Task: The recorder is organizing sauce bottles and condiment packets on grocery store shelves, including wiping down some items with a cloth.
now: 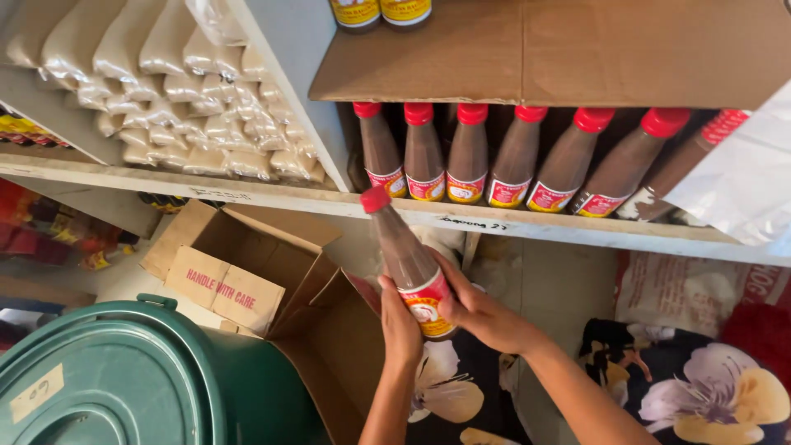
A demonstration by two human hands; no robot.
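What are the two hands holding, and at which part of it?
Both hands hold one brown bottle with a red cap. The left hand and the right hand grip its lower part, around the label, from opposite sides. The neck and cap are free.

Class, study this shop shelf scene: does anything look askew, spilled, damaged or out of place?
Nothing is spilled or broken. The bottle held by the left hand and right hand tilts, cap leaning left. The shelf bottles appear to fan outward, possibly only the camera's angle. The open cardboard box looks intact.
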